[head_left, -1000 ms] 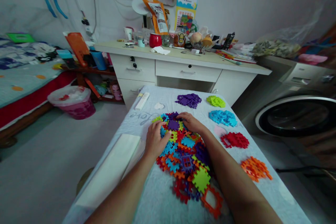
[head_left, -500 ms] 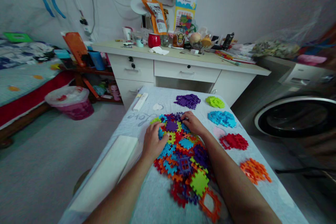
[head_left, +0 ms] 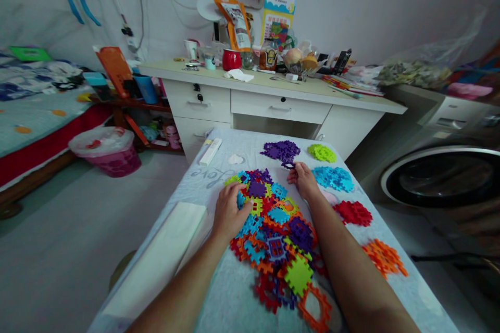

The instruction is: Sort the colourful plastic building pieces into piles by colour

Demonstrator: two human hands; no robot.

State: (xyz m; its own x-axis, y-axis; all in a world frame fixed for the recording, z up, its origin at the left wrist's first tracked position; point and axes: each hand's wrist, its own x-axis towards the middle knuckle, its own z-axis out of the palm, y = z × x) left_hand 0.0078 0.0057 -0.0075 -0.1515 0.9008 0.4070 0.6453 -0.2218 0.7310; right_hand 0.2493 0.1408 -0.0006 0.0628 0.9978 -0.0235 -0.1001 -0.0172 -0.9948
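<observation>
A mixed heap of plastic interlocking tiles (head_left: 278,214) in several colours lies along the middle of the cloth-covered table (head_left: 219,291). My left hand (head_left: 230,209) rests at the heap's left edge, fingers spread over the tiles and holding none. Beyond the heap, my right hand (head_left: 303,179) pinches a purple tile (head_left: 288,165) at the near edge of the purple pile (head_left: 280,150). Single-colour piles run down the table's right side: lime green (head_left: 322,153), blue (head_left: 334,178), red (head_left: 353,213) and orange (head_left: 385,257).
A long white box (head_left: 160,255) lies along the table's left edge, with a small white strip (head_left: 210,152) farther back. Behind stands a white desk (head_left: 187,83) crowded with jars and packets. A washing machine (head_left: 441,156) is at right, a pink bin (head_left: 107,153) at left.
My right hand has moved from the top of the mixed heap, right and slightly down in view, carrying a purple tile to the purple pile. My left hand has stayed in place.
</observation>
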